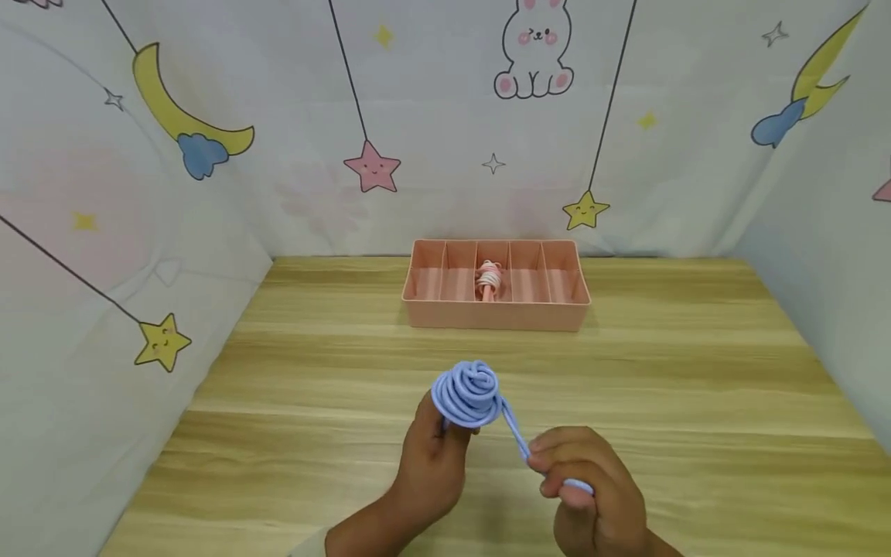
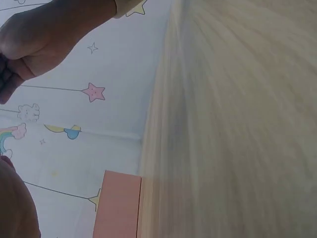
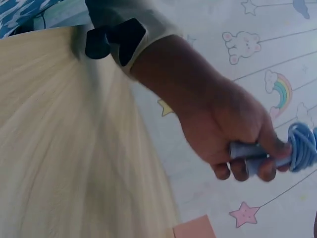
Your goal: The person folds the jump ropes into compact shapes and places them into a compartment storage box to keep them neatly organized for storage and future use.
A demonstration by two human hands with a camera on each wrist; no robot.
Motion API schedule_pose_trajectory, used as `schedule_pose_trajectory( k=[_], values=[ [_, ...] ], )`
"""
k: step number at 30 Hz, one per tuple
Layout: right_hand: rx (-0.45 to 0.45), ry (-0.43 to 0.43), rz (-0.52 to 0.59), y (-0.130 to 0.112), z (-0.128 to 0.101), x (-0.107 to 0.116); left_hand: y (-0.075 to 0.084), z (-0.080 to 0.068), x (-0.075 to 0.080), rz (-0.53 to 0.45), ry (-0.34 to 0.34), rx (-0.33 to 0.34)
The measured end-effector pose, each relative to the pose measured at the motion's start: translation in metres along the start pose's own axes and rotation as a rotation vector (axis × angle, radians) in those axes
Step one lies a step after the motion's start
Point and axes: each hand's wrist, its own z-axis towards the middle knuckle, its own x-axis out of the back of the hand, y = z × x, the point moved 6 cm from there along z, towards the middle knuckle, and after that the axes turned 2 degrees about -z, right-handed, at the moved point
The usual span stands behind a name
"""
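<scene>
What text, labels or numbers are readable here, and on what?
None.
Backdrop: drawings only, stars, moons, a rabbit, no words.
Pink tray: no label or brand showing.
Blue cable, held by left hand and right hand: no marking visible.
Table: plain wood grain.
Both wrist views are blurred; nothing like lettering shows in them either.

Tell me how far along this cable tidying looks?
Partway, I'd judge. One wound pink-and-white cable already sits in the middle compartment of the pink tray. The left hand grips the mostly coiled blue cable, while the right hand pinches its loose tail. The blue bundle isn't in the tray yet, and four compartments look empty.
</scene>
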Motion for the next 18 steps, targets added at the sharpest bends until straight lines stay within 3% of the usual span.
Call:
schedule_pose_trajectory(
  k=[3,7,11,15,18],
  values=[
    [-0.168,-0.076,-0.063,0.007,-0.008,0.000,-0.001,0.002,-0.003,0.192,0.010,-0.022],
    [-0.484,-0.226,-0.312,0.020,-0.029,0.004,0.002,0.000,-0.007,0.535,0.017,-0.070],
    [-0.740,-0.292,-0.484,0.032,-0.043,0.010,0.004,-0.002,-0.012,0.699,0.007,-0.116],
    [-0.998,-0.205,-0.492,0.038,-0.049,0.017,0.007,-0.005,-0.016,0.773,0.009,-0.186],
    [-1.077,-0.068,-0.394,0.038,-0.051,0.021,0.008,-0.007,-0.018,0.775,0.017,-0.210]
  ],
)
